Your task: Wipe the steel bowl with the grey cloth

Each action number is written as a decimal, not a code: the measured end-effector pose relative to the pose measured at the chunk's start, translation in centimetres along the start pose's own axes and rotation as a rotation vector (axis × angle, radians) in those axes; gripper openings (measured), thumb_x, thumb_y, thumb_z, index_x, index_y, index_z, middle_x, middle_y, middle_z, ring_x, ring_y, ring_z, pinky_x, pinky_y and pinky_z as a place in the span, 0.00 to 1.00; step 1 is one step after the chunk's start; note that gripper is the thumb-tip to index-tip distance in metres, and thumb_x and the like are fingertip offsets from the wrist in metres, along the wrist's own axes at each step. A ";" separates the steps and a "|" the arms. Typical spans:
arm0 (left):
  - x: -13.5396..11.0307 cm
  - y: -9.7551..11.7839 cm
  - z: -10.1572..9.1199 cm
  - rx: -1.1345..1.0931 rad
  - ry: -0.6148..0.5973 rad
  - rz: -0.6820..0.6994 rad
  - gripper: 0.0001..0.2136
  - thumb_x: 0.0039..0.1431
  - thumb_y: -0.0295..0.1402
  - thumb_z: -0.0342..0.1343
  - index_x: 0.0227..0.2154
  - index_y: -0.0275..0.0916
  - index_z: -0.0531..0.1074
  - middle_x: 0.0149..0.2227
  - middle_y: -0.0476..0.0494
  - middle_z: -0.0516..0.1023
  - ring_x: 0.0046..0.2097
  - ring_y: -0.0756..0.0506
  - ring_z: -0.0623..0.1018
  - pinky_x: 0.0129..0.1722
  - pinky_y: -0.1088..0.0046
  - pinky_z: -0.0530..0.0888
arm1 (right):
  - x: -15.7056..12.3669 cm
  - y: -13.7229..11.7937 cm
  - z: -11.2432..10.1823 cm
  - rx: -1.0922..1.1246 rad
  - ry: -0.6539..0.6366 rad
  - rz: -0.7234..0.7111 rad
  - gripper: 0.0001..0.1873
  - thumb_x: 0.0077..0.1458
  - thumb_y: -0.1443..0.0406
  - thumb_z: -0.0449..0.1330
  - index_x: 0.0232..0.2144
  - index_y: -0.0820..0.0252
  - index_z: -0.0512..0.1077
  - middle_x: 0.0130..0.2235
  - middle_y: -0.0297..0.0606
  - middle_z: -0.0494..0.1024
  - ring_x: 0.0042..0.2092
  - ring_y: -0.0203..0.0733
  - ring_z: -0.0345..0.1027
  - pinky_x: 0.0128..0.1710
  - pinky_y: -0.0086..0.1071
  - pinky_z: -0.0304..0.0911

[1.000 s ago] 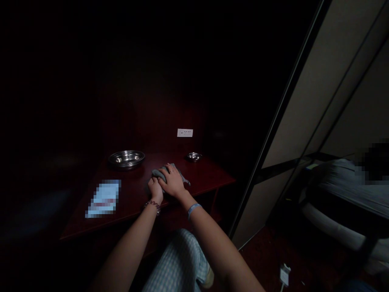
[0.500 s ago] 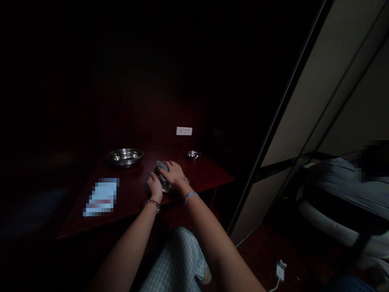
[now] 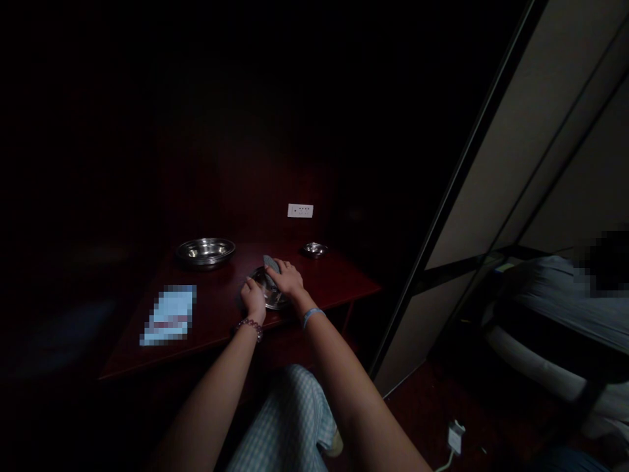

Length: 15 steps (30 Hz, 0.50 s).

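On a dark red wooden table (image 3: 221, 328) a shallow metal dish (image 3: 268, 296) lies between my hands. My left hand (image 3: 254, 299) grips the dish's left rim, fingers curled round it. My right hand (image 3: 287, 278) is closed on a grey cloth (image 3: 270, 263) and presses it onto the dish's far side. A beaded bracelet is on my left wrist, a blue band on my right.
A larger metal bowl (image 3: 205, 251) stands at the back left, a small metal dish (image 3: 314, 248) at the back right. A blurred blue card (image 3: 170, 315) lies at the left. A white socket plate (image 3: 300, 210) is on the wall. A mirrored door (image 3: 515, 170) stands right.
The cloth earlier covered the dish under both hands. My right hand has pushed the cloth toward the far side, and the metal dish now shows between my hands.
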<state>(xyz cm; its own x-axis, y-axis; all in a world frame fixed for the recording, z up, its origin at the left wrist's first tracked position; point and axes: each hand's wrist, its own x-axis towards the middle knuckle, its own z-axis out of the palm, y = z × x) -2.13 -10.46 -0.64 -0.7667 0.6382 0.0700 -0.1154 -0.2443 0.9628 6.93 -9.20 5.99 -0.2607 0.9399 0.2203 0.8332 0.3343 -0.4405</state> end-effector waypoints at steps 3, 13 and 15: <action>-0.2 0.3 -0.1 -0.022 -0.032 -0.105 0.21 0.69 0.35 0.43 0.17 0.43 0.58 0.17 0.47 0.66 0.21 0.48 0.66 0.24 0.72 0.63 | -0.2 0.0 -0.1 0.006 0.003 0.006 0.33 0.70 0.43 0.47 0.69 0.49 0.62 0.67 0.44 0.69 0.66 0.52 0.64 0.66 0.45 0.58; -0.3 0.8 -0.3 -0.019 -0.014 -0.129 0.20 0.69 0.38 0.45 0.19 0.42 0.62 0.20 0.46 0.68 0.24 0.47 0.68 0.28 0.70 0.66 | 0.2 1.1 0.9 0.067 0.037 -0.002 0.34 0.69 0.43 0.48 0.69 0.49 0.63 0.66 0.48 0.69 0.65 0.58 0.64 0.65 0.51 0.59; -0.2 0.8 -0.3 -0.022 -0.020 -0.128 0.20 0.69 0.39 0.46 0.19 0.42 0.62 0.20 0.46 0.68 0.24 0.47 0.68 0.28 0.71 0.65 | 0.2 1.3 1.1 0.073 0.043 -0.003 0.33 0.69 0.43 0.49 0.69 0.49 0.63 0.65 0.49 0.70 0.64 0.58 0.65 0.64 0.52 0.60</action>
<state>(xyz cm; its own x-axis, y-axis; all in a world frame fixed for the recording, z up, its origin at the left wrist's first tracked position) -2.20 -10.98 0.01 -0.7324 0.6793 -0.0473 -0.2250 -0.1759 0.9583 7.43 -8.49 4.55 -0.2410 0.9357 0.2578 0.7945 0.3428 -0.5013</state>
